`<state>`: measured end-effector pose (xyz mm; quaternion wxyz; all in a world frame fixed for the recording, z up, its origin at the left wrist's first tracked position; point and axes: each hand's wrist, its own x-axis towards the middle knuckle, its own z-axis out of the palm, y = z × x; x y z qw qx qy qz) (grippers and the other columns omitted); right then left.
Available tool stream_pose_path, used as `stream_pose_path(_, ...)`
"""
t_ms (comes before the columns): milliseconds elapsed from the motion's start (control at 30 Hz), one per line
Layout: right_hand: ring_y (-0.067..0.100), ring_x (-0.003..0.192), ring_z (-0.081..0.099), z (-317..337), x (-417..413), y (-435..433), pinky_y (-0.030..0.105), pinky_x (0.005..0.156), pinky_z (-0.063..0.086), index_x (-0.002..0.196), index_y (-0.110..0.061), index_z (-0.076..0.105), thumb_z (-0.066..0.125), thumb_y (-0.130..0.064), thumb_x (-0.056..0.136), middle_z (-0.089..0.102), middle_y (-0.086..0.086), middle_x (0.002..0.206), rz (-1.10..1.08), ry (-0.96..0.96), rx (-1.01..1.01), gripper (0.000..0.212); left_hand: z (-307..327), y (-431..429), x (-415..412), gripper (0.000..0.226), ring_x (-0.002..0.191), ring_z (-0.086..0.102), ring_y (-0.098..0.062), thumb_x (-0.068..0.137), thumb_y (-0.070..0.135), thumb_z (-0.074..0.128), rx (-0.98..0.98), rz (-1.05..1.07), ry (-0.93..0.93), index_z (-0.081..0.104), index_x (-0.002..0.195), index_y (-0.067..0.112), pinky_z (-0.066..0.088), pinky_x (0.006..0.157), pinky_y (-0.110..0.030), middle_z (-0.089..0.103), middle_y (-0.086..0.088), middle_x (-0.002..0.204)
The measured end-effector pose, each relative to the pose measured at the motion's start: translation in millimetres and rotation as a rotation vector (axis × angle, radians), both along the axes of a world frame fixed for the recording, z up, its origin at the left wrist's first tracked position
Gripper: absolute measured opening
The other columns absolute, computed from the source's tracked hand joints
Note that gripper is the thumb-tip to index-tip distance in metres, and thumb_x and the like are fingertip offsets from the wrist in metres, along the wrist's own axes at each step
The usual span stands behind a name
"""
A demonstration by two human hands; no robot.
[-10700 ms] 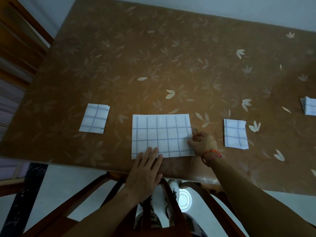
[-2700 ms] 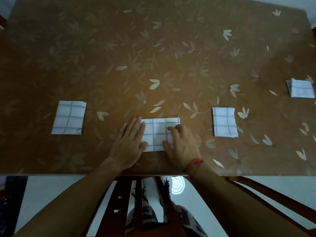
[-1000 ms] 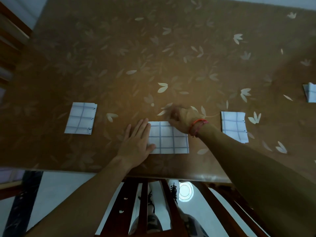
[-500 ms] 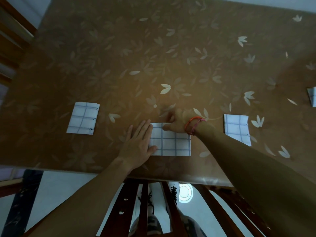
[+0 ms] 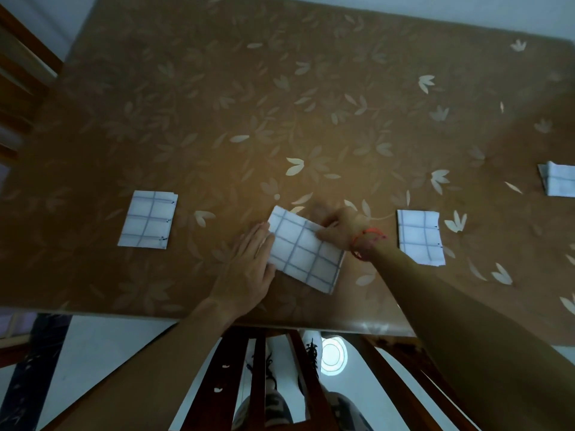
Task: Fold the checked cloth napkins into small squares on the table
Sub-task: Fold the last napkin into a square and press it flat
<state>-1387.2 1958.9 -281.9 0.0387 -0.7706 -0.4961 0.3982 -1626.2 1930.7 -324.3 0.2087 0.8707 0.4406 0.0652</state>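
Our left hand (image 5: 249, 269) lies flat and open against the near-left edge of the checked napkin (image 5: 303, 253), holding nothing, while our right hand (image 5: 339, 230) pinches its far-right edge between thumb and fingers; the cloth sits between our hands, near the table (image 5: 280, 104) edge. If we tug sideways while the palm only rests there, we judge the layers may slide and the folds spring open. Half a second ago the napkin lay square to the edge; now it sits turned, its far corner swung away from us

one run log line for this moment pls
stage: folding centre napkin | left hand: flat on its left edge | right hand: pinching far right corner | table: three other folded napkins
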Motion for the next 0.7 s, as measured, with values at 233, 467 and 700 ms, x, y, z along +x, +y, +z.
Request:
stream_pose_path(233,0.031,0.076,0.068,-18,-2,-57,0.032,0.059,0.056,0.089,-0.007,0.07,0.079,-0.01,0.071,0.07,0.015,0.09,-0.79,0.449,-0.106,0.02,-7,-31,-2,0.059,0.126,0.047,-0.025,0.073,0.01,0.077,0.037,-0.069,-0.139,0.056,0.128,0.005,0.043,0.104,-0.043,0.053,-0.011,0.134)
stream_pose_path(467,0.039,0.085,0.07,-31,-10,-89,0.057,0.078,0.056,0.096,-0.001,0.071,0.085,-0.018,0.042,0.072,0.023,0.095,-0.891,0.607,-0.142,0.058,-11,-39,3,0.034,0.116,0.053,-0.025,0.083,0.017,0.059,0.227,-0.047,-0.12,0.063,0.116,0.01,0.041,0.094,-0.039,0.061,-0.007,0.123)
stream_pose_path(700,0.033,0.077,0.069,-21,-14,-96,0.039,0.067,0.059,0.1,-0.001,0.068,0.081,-0.009,0.068,0.072,0.018,0.093,-0.824,0.602,-0.138,0.035,-4,-37,2,0.023,0.106,0.056,-0.025,0.082,0.014,0.057,0.278,-0.073,-0.098,0.067,0.102,0.014,0.039,0.089,-0.038,0.066,-0.001,0.108)
